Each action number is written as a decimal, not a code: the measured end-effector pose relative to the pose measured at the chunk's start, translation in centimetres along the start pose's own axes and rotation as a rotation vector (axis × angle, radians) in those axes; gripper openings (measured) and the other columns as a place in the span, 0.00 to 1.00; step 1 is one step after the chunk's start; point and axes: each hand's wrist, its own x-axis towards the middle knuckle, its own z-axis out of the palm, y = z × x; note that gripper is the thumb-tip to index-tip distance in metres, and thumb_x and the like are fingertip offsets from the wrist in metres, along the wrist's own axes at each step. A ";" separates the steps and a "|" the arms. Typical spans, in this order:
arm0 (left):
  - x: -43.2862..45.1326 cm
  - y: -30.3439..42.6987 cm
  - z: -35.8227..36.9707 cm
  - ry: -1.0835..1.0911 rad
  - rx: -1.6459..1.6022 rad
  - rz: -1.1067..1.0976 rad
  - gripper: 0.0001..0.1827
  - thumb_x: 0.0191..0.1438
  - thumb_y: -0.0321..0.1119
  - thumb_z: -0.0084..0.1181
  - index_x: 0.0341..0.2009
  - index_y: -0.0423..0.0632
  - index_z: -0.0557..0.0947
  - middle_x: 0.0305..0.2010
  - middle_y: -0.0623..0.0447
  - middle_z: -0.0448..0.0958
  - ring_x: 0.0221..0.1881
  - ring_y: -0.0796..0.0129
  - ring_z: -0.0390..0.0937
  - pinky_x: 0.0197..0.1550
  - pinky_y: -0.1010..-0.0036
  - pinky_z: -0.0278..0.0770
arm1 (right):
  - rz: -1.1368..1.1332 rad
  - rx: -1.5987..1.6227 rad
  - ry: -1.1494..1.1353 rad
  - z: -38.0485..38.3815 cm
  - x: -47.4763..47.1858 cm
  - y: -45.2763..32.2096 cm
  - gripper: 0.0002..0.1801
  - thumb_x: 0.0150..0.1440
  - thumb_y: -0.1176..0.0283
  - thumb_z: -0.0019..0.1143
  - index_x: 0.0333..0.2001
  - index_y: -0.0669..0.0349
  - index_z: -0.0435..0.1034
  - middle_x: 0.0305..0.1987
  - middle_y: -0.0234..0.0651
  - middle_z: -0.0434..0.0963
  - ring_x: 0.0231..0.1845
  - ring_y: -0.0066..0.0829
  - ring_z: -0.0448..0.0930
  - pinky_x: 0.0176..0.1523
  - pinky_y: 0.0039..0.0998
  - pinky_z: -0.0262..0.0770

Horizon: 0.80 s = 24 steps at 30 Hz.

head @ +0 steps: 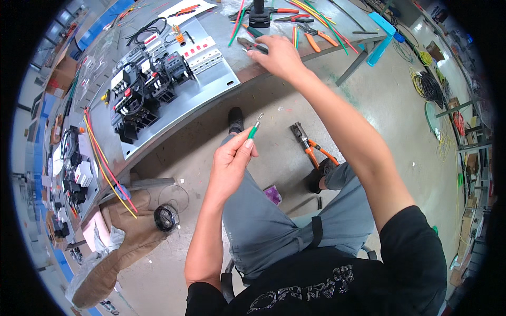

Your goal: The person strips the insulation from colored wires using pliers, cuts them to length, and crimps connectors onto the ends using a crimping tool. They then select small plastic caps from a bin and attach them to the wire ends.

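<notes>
My left hand (233, 160) holds a short green wire (253, 131) between thumb and fingers, with a bare metal ring terminal (259, 117) at its upper end. Over the near edge of the workbench, my right hand (281, 55) reaches onto dark-jawed pliers (253, 45); its fingers partly hide them, and whether they are gripped cannot be told. Left of it, a metal mounting plate (178, 108) carries black contactors (174, 67), a white terminal block (201, 53) and black wiring. Orange-handled cutters (316, 36) and red, yellow and green wires (324, 19) lie right of that hand.
A large orange-handled crimping tool (304, 142) stands on the floor near my right foot. Red and yellow wires (104, 158) overhang the bench's left edge. Below are a coil of black wire (165, 218) and brown cardboard (134, 241). A black tool base (259, 19) stands on the bench.
</notes>
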 end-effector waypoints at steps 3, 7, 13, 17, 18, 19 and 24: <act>1.3 -0.7 0.7 -0.021 0.060 -0.002 0.16 0.70 0.33 0.51 0.58 0.44 0.82 0.29 0.61 0.74 0.27 0.81 0.65 0.30 0.80 0.65 | 0.246 0.931 -0.779 -7.4 -4.7 -2.2 0.27 0.60 0.55 0.67 0.56 0.62 0.76 0.36 0.28 0.81 0.34 0.15 0.79 0.38 0.24 0.77; 4.0 -0.8 3.1 -0.139 0.192 -0.044 0.12 0.69 0.34 0.52 0.48 0.43 0.84 0.27 0.61 0.75 0.26 0.81 0.66 0.29 0.80 0.66 | 0.282 1.162 -0.943 -9.3 -11.5 0.0 0.11 0.62 0.68 0.66 0.45 0.64 0.78 0.28 0.27 0.79 0.27 0.14 0.78 0.31 0.20 0.74; 8.2 -1.9 6.4 -0.407 0.268 -0.210 0.13 0.71 0.36 0.50 0.42 0.41 0.84 0.28 0.61 0.77 0.27 0.81 0.67 0.30 0.80 0.66 | 0.486 1.212 -0.718 -11.6 -15.9 7.0 0.09 0.63 0.69 0.64 0.41 0.65 0.78 0.27 0.27 0.79 0.26 0.15 0.79 0.31 0.21 0.76; 11.6 -5.5 8.1 -0.385 0.625 -0.137 0.13 0.68 0.37 0.53 0.43 0.40 0.84 0.25 0.53 0.76 0.26 0.74 0.71 0.32 0.73 0.70 | 0.463 0.975 -0.803 -11.0 -19.5 15.8 0.22 0.61 0.57 0.64 0.49 0.64 0.80 0.38 0.35 0.84 0.37 0.24 0.82 0.43 0.28 0.79; 13.2 -6.9 8.6 -0.387 0.736 -0.121 0.13 0.67 0.37 0.54 0.43 0.41 0.84 0.25 0.50 0.76 0.27 0.70 0.72 0.33 0.71 0.71 | 0.626 0.896 -0.720 -10.4 -21.3 18.5 0.24 0.61 0.55 0.64 0.51 0.64 0.79 0.41 0.37 0.84 0.41 0.27 0.82 0.46 0.29 0.78; 14.8 -8.4 9.1 -0.390 0.849 -0.105 0.13 0.66 0.38 0.55 0.44 0.41 0.84 0.25 0.48 0.76 0.27 0.67 0.74 0.34 0.68 0.72 | 0.782 0.812 -0.635 -9.6 -23.8 21.7 0.27 0.61 0.53 0.64 0.54 0.64 0.78 0.45 0.40 0.85 0.44 0.29 0.83 0.49 0.30 0.78; 21.0 -23.5 11.9 -0.463 1.122 -0.144 0.15 0.65 0.42 0.54 0.38 0.42 0.83 0.36 0.38 0.82 0.40 0.37 0.80 0.46 0.51 0.76 | 1.047 0.299 -0.808 -1.0 -45.3 36.6 0.32 0.58 0.53 0.68 0.58 0.65 0.75 0.49 0.45 0.84 0.50 0.35 0.83 0.56 0.35 0.77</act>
